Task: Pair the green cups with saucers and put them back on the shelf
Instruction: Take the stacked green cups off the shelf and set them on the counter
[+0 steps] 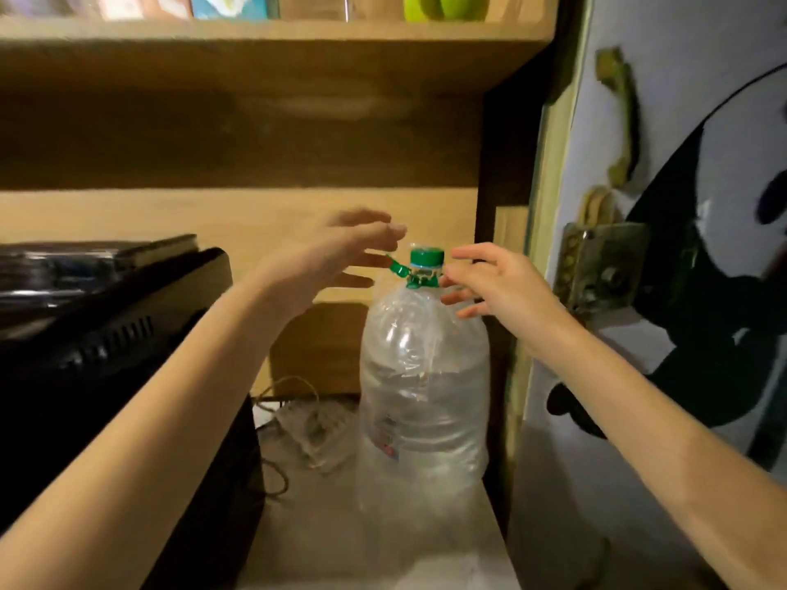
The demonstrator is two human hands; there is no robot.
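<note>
While both arms reach forward, each grip is released and empty, either side of a bottle's neck.

Wooden shelf [272, 31] spans the top of the view; door with a panda picture [698, 257] stands at right, a worn handle and latch on its edge. Black appliance [106, 334] fills the left, vents along its side. Big clear plastic bottle [421, 389], crumpled, partly filled, stands upright on the grey desk [374, 559] between appliance and door. Left hand [336, 253] spread, fingers apart, just left of the neck, blurred. Right hand [498, 283] spread, fingertips at or just beside the neck; contact cannot be told. Green cap [427, 256] on, its torn ring hanging leftward. Green cups [445, 6] sit on the shelf, far right, cut off by the frame; saucers cannot be made out.
</note>
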